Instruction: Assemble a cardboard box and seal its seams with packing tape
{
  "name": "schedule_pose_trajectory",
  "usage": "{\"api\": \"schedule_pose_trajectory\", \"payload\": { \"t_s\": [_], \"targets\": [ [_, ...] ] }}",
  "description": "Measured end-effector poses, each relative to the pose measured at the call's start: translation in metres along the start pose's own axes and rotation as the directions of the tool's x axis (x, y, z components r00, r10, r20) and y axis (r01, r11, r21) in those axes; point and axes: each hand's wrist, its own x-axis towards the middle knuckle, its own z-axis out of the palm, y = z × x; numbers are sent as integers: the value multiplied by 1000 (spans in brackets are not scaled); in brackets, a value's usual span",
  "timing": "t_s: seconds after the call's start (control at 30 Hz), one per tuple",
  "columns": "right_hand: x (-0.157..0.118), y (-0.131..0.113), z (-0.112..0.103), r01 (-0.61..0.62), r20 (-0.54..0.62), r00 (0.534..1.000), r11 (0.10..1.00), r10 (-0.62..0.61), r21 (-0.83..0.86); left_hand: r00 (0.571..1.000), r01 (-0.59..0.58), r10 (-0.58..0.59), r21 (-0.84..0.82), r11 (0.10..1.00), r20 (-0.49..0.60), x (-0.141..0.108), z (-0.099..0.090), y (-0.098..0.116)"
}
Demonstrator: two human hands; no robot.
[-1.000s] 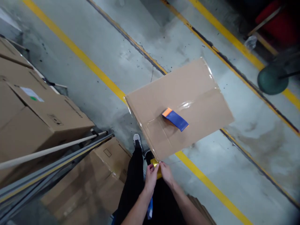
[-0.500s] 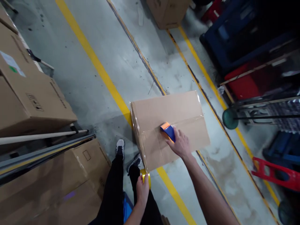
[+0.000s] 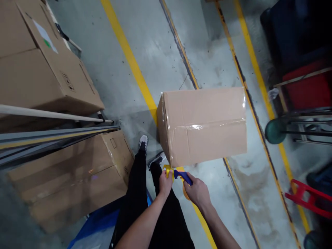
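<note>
A closed cardboard box [image 3: 210, 138] with clear tape along its middle seam and edges stands on the floor in front of my feet. My left hand [image 3: 166, 181] is closed on a yellow roll [image 3: 168, 169] near the box's lower left corner. In my right hand [image 3: 198, 190] is a blue and orange tape dispenser [image 3: 184, 177], gripped by its blue part. The dispenser's front end is beside the yellow roll; whether they touch is hard to tell.
Large cartons [image 3: 49, 79] stand on the left, with another long carton [image 3: 85, 173] below them beside metal rails [image 3: 57, 135]. On the right are a green round base [image 3: 275, 131] and a red plastic frame [image 3: 308, 199]. Yellow lines [image 3: 129, 58] cross the floor.
My right hand has brought the dispenser off the box top, down and towards my left hand. The view has shifted, and the box top's taped seam now shows uncovered.
</note>
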Motion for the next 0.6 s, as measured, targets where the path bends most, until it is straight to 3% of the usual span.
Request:
{"api": "schedule_pose_trajectory", "payload": {
  "t_s": [0.2, 0.43, 0.6],
  "targets": [
    [17, -6, 11, 40, -33, 998, 990, -45, -136, 997, -73, 71, 44, 996, 35, 3, -2, -7],
    [18, -14, 12, 44, -35, 998, 979, -52, -198, 996, -52, 48, 48, 997, 79, 2, -4, -9],
    [16, -26, 10, 14, -13, 1000, 970, -18, -241, 995, -29, 15, 141, 990, 101, -2, -9, -8]
  ]
}}
